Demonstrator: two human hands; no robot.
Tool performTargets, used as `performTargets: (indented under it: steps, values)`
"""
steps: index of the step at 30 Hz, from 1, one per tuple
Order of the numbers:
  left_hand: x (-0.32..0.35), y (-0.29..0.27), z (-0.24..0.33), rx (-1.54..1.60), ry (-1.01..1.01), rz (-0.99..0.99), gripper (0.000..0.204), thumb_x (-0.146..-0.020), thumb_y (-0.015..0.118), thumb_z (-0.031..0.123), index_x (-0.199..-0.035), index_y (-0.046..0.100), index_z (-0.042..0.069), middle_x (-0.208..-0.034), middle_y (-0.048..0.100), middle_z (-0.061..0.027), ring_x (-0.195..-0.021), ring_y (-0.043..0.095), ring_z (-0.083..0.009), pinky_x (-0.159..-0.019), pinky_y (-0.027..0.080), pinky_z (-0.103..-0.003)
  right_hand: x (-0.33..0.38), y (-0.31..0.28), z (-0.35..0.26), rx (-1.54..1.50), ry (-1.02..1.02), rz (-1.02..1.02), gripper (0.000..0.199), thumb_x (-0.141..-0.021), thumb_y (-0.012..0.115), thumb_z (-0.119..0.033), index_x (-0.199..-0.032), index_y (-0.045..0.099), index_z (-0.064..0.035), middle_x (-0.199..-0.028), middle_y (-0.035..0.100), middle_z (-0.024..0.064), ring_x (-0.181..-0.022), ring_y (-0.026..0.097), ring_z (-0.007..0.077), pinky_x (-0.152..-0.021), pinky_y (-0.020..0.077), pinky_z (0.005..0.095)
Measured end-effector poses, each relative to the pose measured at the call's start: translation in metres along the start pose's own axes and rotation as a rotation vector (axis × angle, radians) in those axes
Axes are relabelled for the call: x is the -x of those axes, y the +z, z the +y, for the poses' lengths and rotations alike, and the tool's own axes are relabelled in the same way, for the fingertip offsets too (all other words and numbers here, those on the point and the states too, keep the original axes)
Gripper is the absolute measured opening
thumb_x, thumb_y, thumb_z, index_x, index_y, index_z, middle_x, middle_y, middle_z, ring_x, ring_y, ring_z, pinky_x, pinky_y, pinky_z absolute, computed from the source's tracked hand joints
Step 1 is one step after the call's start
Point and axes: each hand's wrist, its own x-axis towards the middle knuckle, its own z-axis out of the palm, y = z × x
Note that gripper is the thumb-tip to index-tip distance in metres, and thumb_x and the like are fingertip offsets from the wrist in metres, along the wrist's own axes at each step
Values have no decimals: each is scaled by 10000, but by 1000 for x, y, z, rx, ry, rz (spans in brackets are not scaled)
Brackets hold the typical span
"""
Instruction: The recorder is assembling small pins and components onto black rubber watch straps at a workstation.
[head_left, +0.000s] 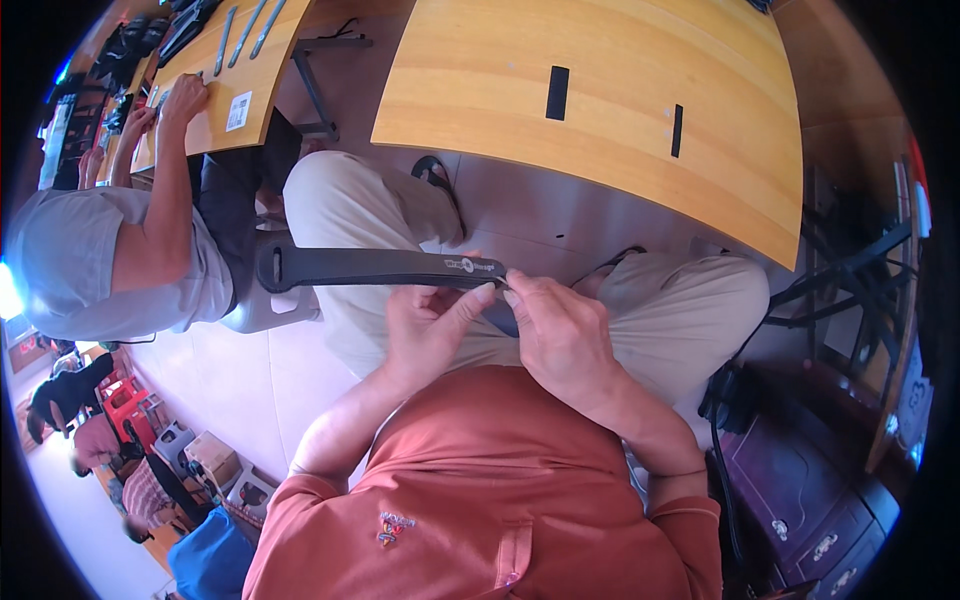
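Two bare hands are engaged on one black strap (370, 266), held above the lap (490, 351). Left hand (428, 335) grasps it from below near its right end; right hand (562, 325) pinches that end between thumb and fingers. Its slotted end reaches across the left leg (335, 195), toward a co-worker (90, 265). That leg lies between strap and table (620, 55). Two black strips (557, 92) lie well apart on the table, the right one narrower. At left, a second table (215, 125) bears three grey strips (245, 37) and a white label (238, 111); the co-worker's hand (185, 98) is over it. Table surface: pale wood. Floor (235, 385): light tile. Lower right: dark cabinet (790, 470). Lower left: red stool (124, 398), carton (212, 458), blue cloth (210, 555), further people (155, 492).
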Motion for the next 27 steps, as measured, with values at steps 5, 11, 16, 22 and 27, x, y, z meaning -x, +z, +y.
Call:
performTargets:
  steps: [5, 11, 16, 22, 27]
  values:
    - [3, 4, -7, 113, 35, 46, 309, -947, 684, 12, -1240, 604, -42, -1023, 693, -56, -874, 664, -99, -776, 554, -241, 0, 12, 1, -83, -9, 61, 244, -868, 619, 31, -1111, 616, 60, -872, 678, 185, -770, 693, 350, -649, 566, 434]
    - [4, 5, -9, 83, 42, 42, 293, -963, 661, 19, -1242, 590, -36, -1014, 683, -56, -861, 664, -104, -767, 555, -244, 3, 12, 7, 34, -47, 31, 377, -841, 605, 17, -1217, 613, 0, -809, 637, 140, -697, 667, 337, -621, 557, 435]
    - [-1, -11, -6, -55, -1, -82, 282, -956, 650, 16, -1226, 598, -48, -999, 681, -62, -859, 669, -117, -773, 555, -257, -4, -11, 20, 24, -76, -199, 326, -839, 660, 16, -1159, 675, -40, -755, 589, 123, -663, 637, 326, -553, 494, 417]
    - [-5, -25, 15, -227, -139, -412, 284, -965, 536, 12, -1234, 588, -59, -1001, 663, -75, -885, 665, -132, -789, 556, -286, -15, -28, 25, -140, -133, -386, 285, -854, 662, 7, -1124, 701, -75, -749, 608, 121, -657, 626, 334, -552, 474, 407]
    - [4, -11, 9, -32, -249, -280, 252, -989, 509, 38, -1221, 568, -42, -1034, 625, -69, -858, 634, -115, -755, 549, -271, -16, -28, 28, -245, -111, -391, 272, -861, 677, -20, -1130, 695, -64, -765, 623, 121, -666, 634, 332, -575, 472, 409]
